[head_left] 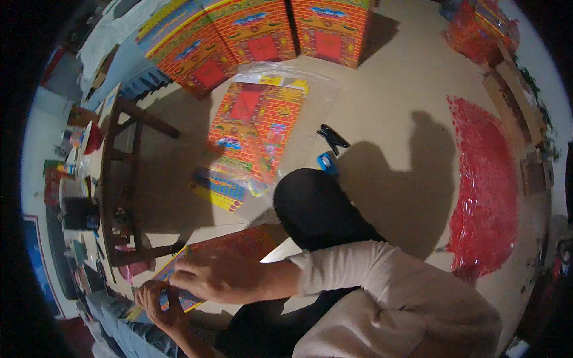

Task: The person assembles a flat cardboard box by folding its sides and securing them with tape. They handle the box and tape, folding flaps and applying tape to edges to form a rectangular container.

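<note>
A printed cardboard piece (pixel 236 243) with red, yellow and blue patterns lies low at the left, beside my bent knee. At its near left end my left hand (pixel 162 305) is closed around the edge, thumb and fingers curled. Right above it is my right hand (pixel 218 277), its fingers bent together over the same end; what they pinch is hidden. Farther off on the floor, a flat brick-patterned printed sheet (pixel 253 128) lies partly under clear plastic film. A black stapler (pixel 333 138) and a small blue object (pixel 327 162) sit beyond my knee.
Tall brick-patterned boxes (pixel 256 36) stand at the back. A wooden table (pixel 122 155) with its legs is on the left. To the right lies a red glossy plastic sheet (pixel 484 191). A red patterned bundle (pixel 480 33) and cardboard (pixel 507 101) line the far right.
</note>
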